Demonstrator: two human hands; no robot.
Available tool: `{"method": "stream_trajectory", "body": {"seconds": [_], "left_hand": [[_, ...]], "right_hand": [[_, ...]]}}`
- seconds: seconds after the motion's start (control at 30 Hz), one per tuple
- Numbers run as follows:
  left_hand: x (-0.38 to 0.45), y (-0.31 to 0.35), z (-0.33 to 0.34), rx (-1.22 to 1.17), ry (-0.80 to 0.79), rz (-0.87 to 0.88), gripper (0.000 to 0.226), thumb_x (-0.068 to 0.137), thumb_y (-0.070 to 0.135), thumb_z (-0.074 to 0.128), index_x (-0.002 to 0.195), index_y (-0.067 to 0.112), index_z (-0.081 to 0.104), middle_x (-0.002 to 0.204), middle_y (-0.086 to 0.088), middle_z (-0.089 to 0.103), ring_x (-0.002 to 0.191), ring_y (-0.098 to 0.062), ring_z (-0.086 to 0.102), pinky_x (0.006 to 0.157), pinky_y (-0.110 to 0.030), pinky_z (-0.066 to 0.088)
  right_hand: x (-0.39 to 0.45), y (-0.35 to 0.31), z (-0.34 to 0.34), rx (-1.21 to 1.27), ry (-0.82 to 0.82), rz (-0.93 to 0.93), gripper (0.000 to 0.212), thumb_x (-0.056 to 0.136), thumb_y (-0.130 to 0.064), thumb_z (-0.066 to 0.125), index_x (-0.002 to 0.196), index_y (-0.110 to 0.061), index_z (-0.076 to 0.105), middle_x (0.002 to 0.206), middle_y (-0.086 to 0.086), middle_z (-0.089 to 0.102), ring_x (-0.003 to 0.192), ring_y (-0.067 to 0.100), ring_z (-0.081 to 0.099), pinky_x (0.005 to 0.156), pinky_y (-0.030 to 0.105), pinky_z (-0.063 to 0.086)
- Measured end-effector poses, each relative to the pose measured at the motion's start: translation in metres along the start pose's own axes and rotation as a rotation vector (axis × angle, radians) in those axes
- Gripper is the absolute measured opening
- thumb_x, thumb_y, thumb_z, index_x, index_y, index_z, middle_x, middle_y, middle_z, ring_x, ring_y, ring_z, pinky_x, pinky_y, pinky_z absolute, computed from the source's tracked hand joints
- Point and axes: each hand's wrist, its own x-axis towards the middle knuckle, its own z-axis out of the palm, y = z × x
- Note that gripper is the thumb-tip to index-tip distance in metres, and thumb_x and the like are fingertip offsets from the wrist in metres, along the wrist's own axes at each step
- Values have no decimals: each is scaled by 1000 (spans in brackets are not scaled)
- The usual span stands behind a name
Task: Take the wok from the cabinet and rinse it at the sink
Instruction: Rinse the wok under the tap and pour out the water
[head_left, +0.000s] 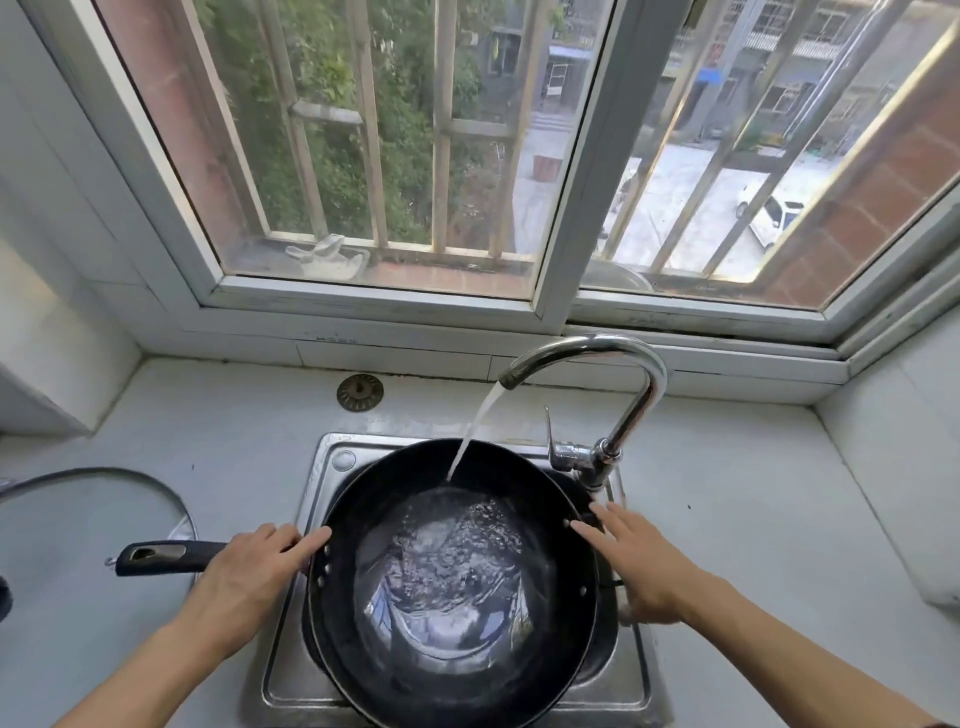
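A black wok (540, 499) sits in the steel sink (291, 675), its long black handle (161, 556) pointing left over the counter. Water streams from the chrome tap (623, 358) into the wok, and a pool churns in its bottom. My left hand (249, 571) lies over the handle where it joins the wok, index finger straight along the rim. My right hand (639, 561) rests on the right rim with its fingers stretched out flat.
A glass lid (104, 499) lies on the white counter at the left. A round drain strainer (359, 392) sits behind the sink near the wall. The tap lever (550, 436) stands at the sink's back right. The barred window fills the wall ahead.
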Motion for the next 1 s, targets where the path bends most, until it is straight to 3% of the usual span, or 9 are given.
{"method": "stream_trajectory", "body": {"seconds": [0.1,0.17,0.23,0.3,0.4,0.57,0.77,1.0], "left_hand": [[0,2,1,-18,-8,-7,93,34,-18,72,119,20,63,77,6,58,61,-19,54,52,-25,28],[1,3,2,-12,-13,-12,92,33,-18,73,117,19,64,76,5,58,60,-20,54,51,-26,28],[2,3,6,2,-16,-15,92,31,-18,73,116,17,63,76,3,58,60,-21,53,48,-28,31],[3,2,9,11,-17,-21,91,32,-17,73,116,16,59,75,0,57,59,-23,53,46,-30,36],[5,2,12,17,-11,-38,89,34,-16,75,114,18,56,73,0,54,59,-25,53,47,-32,38],[5,1,12,51,-8,-24,89,33,-12,76,114,18,57,75,-1,55,62,-26,54,48,-32,39],[-1,1,13,81,-13,39,98,24,-12,74,116,16,57,76,1,55,62,-23,53,47,-30,40],[5,7,3,43,74,123,102,25,-16,73,120,16,53,77,2,57,64,-20,54,49,-28,43]], "right_hand": [[7,-1,9,-98,136,-34,117,57,-37,86,151,-24,18,157,14,21,144,35,17,118,42,15],[13,-3,14,-102,191,-56,105,53,-24,86,144,-18,34,145,15,41,134,38,38,111,42,30],[15,-6,15,-68,242,-65,95,50,-13,82,136,-15,43,134,15,50,123,37,48,104,41,41],[15,-7,15,-73,267,-75,90,55,-11,77,137,-14,41,135,13,47,124,36,46,105,39,40],[14,-5,13,-76,270,-84,89,63,-22,76,141,-16,35,140,11,40,129,34,39,109,38,35],[20,-2,3,-46,186,-106,86,61,-38,77,136,-21,38,124,3,45,115,27,44,98,35,42],[16,2,-17,-20,69,-98,91,54,-33,83,134,-26,41,118,-4,46,108,19,45,90,33,47],[-18,6,-39,28,-71,-33,88,56,-24,83,133,-31,42,122,-5,48,114,20,47,92,34,47]]}}
